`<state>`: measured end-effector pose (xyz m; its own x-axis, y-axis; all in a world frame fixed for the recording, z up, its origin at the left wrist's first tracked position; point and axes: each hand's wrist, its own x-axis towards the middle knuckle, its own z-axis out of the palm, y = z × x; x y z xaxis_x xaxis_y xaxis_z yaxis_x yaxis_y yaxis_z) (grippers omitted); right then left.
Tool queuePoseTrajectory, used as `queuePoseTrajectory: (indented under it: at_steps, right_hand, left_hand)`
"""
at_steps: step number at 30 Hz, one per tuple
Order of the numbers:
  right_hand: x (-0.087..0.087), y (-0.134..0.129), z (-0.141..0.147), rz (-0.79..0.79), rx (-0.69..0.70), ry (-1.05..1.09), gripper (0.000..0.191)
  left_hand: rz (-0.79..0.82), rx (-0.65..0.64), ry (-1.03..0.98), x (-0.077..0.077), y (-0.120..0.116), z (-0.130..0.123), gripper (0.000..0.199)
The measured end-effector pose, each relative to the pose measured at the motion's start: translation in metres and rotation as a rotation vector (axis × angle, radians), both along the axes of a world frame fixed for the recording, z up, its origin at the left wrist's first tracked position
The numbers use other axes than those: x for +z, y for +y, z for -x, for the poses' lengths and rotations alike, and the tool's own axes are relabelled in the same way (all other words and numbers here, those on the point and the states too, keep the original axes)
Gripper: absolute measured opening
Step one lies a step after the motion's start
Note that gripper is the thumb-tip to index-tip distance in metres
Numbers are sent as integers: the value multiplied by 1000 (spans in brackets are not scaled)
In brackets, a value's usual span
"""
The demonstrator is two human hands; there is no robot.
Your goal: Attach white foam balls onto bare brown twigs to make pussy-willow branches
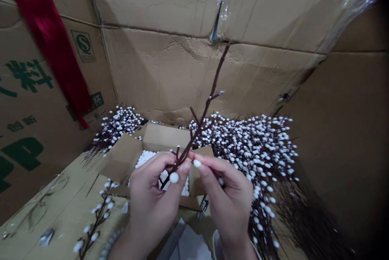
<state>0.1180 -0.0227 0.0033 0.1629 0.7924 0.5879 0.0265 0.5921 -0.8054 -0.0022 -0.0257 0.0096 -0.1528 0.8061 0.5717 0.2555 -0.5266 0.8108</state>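
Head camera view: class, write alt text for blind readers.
A bare left hand and right hand hold a thin dark-brown twig and round white beads, above an open cardboard box of beads, with white-budded branches heaped behind against brown cardboard walls.

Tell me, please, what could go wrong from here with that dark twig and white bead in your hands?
The small white bead pinched in the right hand might slip and vanish among the beaded branches beside it. The thin dark twig held in the left hand could bend or snap under finger pressure. That right hand could also snag those branches, knocking beads loose.
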Motion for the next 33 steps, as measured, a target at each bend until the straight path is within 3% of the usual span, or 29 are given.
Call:
queuePoseTrajectory:
  at_steps: [9, 15, 18, 22, 25, 28, 33]
  right_hand:
    - [-1, 1, 1, 6, -11, -11, 24]
    - [-1, -1, 1, 70, 28, 0, 18]
    - [1, 1, -1, 159, 71, 189, 15]
    - [10, 12, -7, 412, 209, 688, 12]
    - [13, 22, -11, 596, 319, 894, 27]
    - [10, 27, -12, 639, 364, 906, 34]
    - [1, 26, -11, 544, 369, 767, 20]
  left_hand:
    - [34, -8, -16, 2, 0, 0, 14]
    - [81, -137, -71, 8, 3, 4, 13]
    - [111, -185, -113, 7, 2, 7, 14]
    - [306, -322, -315, 5, 0, 8, 17]
    - [422, -412, -454, 7, 0, 7, 21]
    - [441, -435, -537, 10, 0, 6, 26]
    - [456, -554, -482, 11, 0, 6, 29]
